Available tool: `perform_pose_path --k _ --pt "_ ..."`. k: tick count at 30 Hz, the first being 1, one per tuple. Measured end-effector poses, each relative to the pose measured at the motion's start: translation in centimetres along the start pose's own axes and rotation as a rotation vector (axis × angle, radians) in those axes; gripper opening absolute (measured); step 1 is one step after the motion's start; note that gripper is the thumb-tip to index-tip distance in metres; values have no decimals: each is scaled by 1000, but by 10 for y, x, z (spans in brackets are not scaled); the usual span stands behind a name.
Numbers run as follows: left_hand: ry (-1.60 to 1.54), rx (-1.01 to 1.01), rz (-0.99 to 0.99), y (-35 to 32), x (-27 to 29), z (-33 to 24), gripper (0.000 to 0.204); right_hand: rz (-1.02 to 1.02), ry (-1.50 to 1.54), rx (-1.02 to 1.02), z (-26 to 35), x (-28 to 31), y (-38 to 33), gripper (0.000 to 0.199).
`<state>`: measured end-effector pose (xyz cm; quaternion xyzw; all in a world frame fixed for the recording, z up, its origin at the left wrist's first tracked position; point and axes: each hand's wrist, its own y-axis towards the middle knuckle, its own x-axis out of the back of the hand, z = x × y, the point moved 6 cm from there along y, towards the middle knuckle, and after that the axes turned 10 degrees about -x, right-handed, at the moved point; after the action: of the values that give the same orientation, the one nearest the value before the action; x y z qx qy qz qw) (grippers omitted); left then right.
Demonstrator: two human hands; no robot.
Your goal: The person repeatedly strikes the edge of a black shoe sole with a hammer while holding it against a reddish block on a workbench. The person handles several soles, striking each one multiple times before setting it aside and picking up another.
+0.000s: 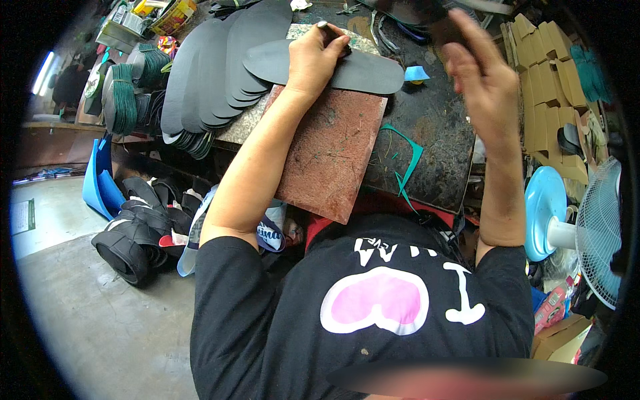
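A long, dark grey shoe-sole piece [371, 71] lies across a reddish-brown board [327, 143] and a speckled slab [298, 31] on the table. My left hand [313, 60] rests on the sole, its fingers closed round a short dark tool with a shiny metal end [323, 25]. The tool's exact kind is hard to see. To the right, my right hand [481, 80] is raised above the table, with bent fingers blurred by motion. A dark, smeared shape [427, 15] is at its fingertips; I cannot make out what it is.
Overlapping dark grey sole pieces [207, 73] are stacked left of the board. Green offcuts [415, 160] and a blue scrap [417, 73] lie on the dark table [443, 140]. Cardboard boxes [548, 87] and a blue fan [543, 213] stand at right; green cord spools [121, 100] at left.
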<state>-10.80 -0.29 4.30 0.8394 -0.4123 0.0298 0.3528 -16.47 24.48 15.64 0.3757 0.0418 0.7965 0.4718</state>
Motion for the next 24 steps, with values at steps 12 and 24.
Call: perform_pose_path --k 12,24 --pt "-197 128 -157 -1 -1 7 12 101 -502 17 -63 -55 -9 41" --pt "65 -79 39 0 -11 -12 14 -112 127 167 14 14 -3 43"
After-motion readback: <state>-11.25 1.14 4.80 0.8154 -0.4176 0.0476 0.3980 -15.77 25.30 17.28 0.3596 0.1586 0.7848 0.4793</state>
